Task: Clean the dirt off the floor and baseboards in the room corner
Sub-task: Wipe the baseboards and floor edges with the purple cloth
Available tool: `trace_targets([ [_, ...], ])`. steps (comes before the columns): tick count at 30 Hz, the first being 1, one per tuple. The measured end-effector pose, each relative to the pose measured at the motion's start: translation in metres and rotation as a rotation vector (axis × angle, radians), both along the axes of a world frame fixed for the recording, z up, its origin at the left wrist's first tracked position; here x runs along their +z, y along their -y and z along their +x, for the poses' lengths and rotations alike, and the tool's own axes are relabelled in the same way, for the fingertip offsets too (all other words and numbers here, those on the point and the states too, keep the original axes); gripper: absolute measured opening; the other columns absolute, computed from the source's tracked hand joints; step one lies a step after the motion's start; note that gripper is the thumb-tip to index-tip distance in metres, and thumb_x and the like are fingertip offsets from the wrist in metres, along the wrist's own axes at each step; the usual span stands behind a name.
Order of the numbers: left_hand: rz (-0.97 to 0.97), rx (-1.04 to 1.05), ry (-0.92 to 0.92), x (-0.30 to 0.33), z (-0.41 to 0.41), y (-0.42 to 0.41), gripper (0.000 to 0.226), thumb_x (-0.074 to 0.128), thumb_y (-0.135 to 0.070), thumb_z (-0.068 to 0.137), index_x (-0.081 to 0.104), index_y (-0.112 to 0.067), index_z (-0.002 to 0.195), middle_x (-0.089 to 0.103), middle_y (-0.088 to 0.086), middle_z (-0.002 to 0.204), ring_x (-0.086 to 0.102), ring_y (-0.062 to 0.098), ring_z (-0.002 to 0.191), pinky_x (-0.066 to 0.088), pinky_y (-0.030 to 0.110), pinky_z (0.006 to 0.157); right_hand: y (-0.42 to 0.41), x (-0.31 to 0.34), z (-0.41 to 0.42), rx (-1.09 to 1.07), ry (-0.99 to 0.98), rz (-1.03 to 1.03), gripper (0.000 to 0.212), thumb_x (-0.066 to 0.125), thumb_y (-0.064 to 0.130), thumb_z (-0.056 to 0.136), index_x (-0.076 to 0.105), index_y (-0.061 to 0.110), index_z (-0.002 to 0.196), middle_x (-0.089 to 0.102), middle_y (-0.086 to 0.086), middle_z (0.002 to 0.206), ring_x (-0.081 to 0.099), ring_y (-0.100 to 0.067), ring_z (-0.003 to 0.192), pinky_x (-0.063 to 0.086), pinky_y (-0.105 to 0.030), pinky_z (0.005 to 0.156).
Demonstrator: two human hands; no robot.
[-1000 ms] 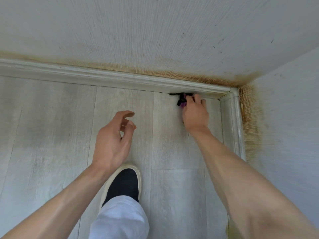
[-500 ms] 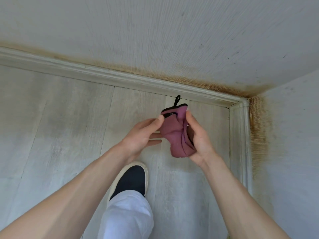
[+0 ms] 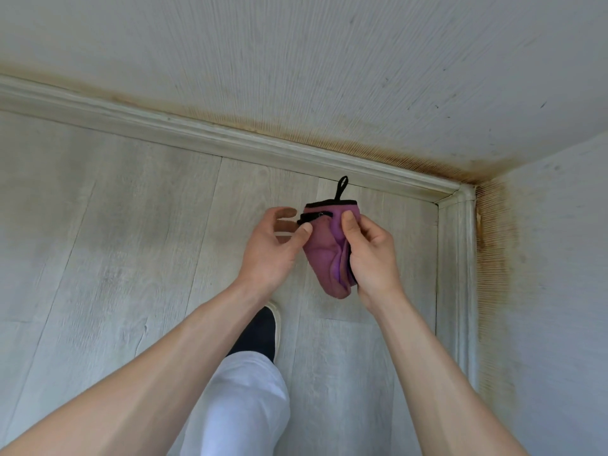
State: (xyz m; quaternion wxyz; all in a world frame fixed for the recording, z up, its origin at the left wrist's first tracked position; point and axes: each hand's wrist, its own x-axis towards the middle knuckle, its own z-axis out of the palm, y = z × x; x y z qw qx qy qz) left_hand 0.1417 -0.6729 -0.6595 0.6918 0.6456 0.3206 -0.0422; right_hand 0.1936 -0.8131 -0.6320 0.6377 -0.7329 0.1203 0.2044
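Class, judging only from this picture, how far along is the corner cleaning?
Done: little; grey smudges still mark the floor, and the baseboard looks grimy. In hand: the right hand grips a purple cloth held off the floor, while the left hand pinches its edge. Left: wiping floor and baseboards into the corner.

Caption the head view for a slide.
Both hands, left hand and right hand, hold a purple cloth above the stained corner baseboard.

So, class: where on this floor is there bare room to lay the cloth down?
Bare planks lie left of the shoe, up to the baseboard. It is crowded near the corner, where the left hand and right hand hold the cloth.
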Motion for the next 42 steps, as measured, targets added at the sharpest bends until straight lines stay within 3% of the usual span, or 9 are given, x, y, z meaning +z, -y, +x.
trace_targets([
  [7,-0.270,-0.107,-0.043,0.006,-0.010,0.005,0.061,0.076,-0.057,0.081,0.061,-0.021,0.128,0.071,0.000,0.121,0.073,0.014,0.107,0.058,0.046,0.097,0.010,0.004,-0.009,0.327,0.040,0.032,0.042,0.063,0.000,0.099,0.065,0.020,0.136,0.074,0.003,0.124,0.069,-0.013,0.118,0.056,-0.030,0.098],
  [11,-0.352,0.003,-0.070,0.001,-0.016,0.000,0.037,0.071,-0.030,0.097,0.063,-0.016,0.129,0.072,0.009,0.120,0.073,0.025,0.107,0.056,0.058,0.098,0.007,0.005,-0.014,0.284,0.033,0.079,0.051,0.052,-0.013,0.096,0.068,0.027,0.124,0.077,0.008,0.116,0.071,-0.009,0.112,0.056,-0.021,0.091],
  [15,-0.340,0.154,-0.035,0.001,-0.016,-0.010,0.022,0.063,-0.014,0.101,0.068,-0.014,0.122,0.076,0.004,0.114,0.073,0.019,0.105,0.058,0.043,0.097,0.008,-0.001,-0.012,0.019,-0.043,0.151,0.046,0.051,-0.014,0.093,0.072,0.018,0.119,0.079,0.001,0.106,0.072,-0.011,0.100,0.056,-0.024,0.081],
  [19,-0.030,0.061,-0.062,-0.010,-0.011,-0.039,0.018,0.062,-0.017,0.101,0.067,-0.013,0.118,0.075,0.003,0.113,0.072,0.022,0.104,0.059,0.038,0.093,0.020,-0.031,-0.022,-0.166,-0.198,0.042,0.042,0.054,-0.002,0.097,0.063,0.019,0.133,0.074,0.000,0.110,0.071,-0.012,0.095,0.059,-0.030,0.075],
  [22,0.318,-0.195,-0.282,-0.033,-0.012,-0.055,0.036,0.063,-0.026,0.100,0.059,-0.013,0.133,0.067,0.004,0.128,0.065,0.025,0.115,0.051,0.033,0.093,0.026,-0.062,-0.036,-0.118,-0.237,-0.290,0.038,0.065,0.019,0.096,0.060,0.023,0.134,0.069,0.005,0.111,0.069,-0.016,0.100,0.059,-0.044,0.094],
  [29,0.505,-0.130,-0.233,-0.054,-0.029,-0.054,0.032,0.071,-0.029,0.095,0.062,-0.012,0.121,0.065,0.005,0.114,0.060,0.017,0.094,0.045,0.028,0.079,0.007,-0.082,-0.062,0.186,-0.023,-0.593,0.021,0.078,0.037,0.088,0.070,0.021,0.099,0.064,0.007,0.101,0.061,-0.004,0.092,0.045,-0.012,0.074],
  [33,0.606,-0.131,-0.149,-0.055,-0.040,-0.059,0.013,0.072,-0.028,0.094,0.065,-0.019,0.101,0.060,-0.002,0.100,0.060,0.016,0.086,0.042,0.020,0.075,-0.001,-0.090,-0.068,0.169,0.047,-0.678,0.016,0.079,0.032,0.088,0.066,0.023,0.087,0.061,0.006,0.097,0.059,-0.006,0.086,0.040,-0.014,0.068],
  [37,0.429,-0.155,-0.043,-0.050,-0.039,-0.062,0.006,0.064,-0.027,0.101,0.061,-0.021,0.100,0.066,-0.010,0.090,0.061,0.001,0.080,0.043,0.013,0.069,0.002,-0.085,-0.068,0.112,0.024,-0.563,0.010,0.074,0.013,0.085,0.065,0.015,0.081,0.067,-0.002,0.089,0.060,-0.011,0.078,0.042,-0.010,0.065],
  [42,0.163,-0.303,0.034,-0.043,-0.034,-0.062,0.009,0.058,-0.025,0.104,0.054,-0.024,0.096,0.063,0.003,0.086,0.056,0.010,0.079,0.046,0.034,0.078,0.003,-0.075,-0.057,0.104,-0.071,-0.541,0.026,0.076,0.020,0.084,0.063,0.018,0.106,0.064,0.003,0.107,0.062,-0.012,0.097,0.044,-0.017,0.075],
])
